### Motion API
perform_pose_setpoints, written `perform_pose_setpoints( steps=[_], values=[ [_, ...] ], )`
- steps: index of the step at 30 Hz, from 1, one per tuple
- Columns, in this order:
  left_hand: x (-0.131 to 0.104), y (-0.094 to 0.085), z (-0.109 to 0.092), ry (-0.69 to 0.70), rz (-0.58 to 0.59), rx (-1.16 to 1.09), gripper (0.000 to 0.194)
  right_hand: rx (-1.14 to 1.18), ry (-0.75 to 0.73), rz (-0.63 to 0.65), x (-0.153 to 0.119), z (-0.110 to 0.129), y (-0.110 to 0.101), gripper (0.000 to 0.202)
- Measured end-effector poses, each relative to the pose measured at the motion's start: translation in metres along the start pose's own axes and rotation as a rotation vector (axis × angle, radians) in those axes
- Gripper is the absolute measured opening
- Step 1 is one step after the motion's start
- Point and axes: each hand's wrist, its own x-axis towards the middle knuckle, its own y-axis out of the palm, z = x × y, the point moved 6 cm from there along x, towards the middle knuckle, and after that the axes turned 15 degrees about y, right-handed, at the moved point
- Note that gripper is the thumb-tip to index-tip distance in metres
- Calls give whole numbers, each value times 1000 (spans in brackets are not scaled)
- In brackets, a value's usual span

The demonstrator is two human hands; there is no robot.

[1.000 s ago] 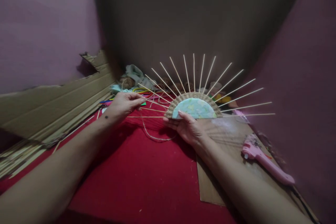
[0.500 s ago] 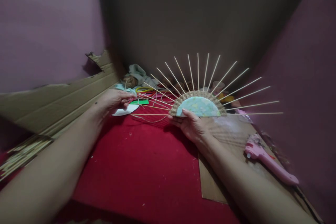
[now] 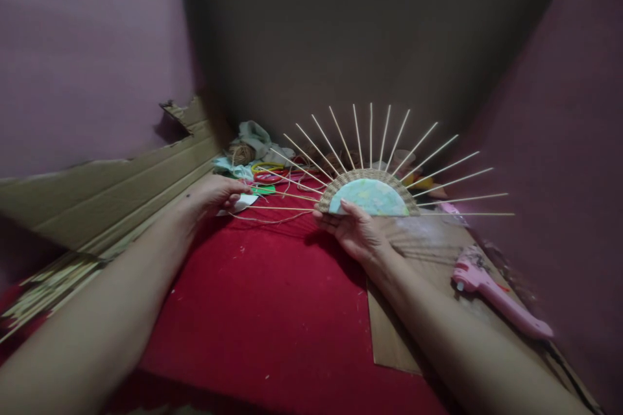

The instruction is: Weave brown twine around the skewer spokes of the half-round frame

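A half-round piece with a light blue patterned centre (image 3: 372,198) and a woven tan rim (image 3: 351,176) is held upright over the red surface. Several thin sticks (image 3: 371,136) fan outward from the rim. My right hand (image 3: 354,227) grips its flat lower edge near the left corner, thumb on the blue front and fingers behind. At the left, my left hand (image 3: 226,193) pinches the outer end of one of the lower left sticks between thumb and fingers. A loose twine strand (image 3: 270,222) hangs below the lowest left stick.
A pink glue gun (image 3: 501,301) lies on a cardboard sheet (image 3: 394,337) at the right. Behind are a twine ball (image 3: 242,154), pale cloth (image 3: 256,135) and a green piece (image 3: 263,190). Bent cardboard (image 3: 117,201) and a stick bundle (image 3: 48,288) are at the left.
The fan of sticks has tilted slightly, its right-hand sticks lower and top sticks shifted right. My left hand has moved slightly down, its fingers now closed at a stick's end.
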Motion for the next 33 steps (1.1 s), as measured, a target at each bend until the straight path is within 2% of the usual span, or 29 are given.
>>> perform_pose_setpoints(
  steps=[5, 8, 17, 21, 24, 30, 33],
  values=[
    [-2, 3, -5, 15, 4, 33, 27, 26, -3, -8, 0, 1, -1, 13],
    [-3, 1, -7, 10, -4, 50, 23, 39, -4, -4, 1, 0, -1, 12],
    [-6, 0, -15, 71, 80, 69, 15, 62, -22, 4, 4, -1, -6, 12],
    [-8, 2, -17, 73, 65, 99, 21, 72, -33, 2, 8, -1, -8, 20],
    [-5, 0, -14, 78, 52, 118, 25, 80, -52, -1, 10, 0, -7, 25],
    [2, -2, -5, 57, 68, 107, 14, 76, -75, 50, 8, 0, -2, 22],
    [0, -1, -7, 65, 54, 113, 16, 77, -77, 60, 8, -1, -1, 23]
  ],
)
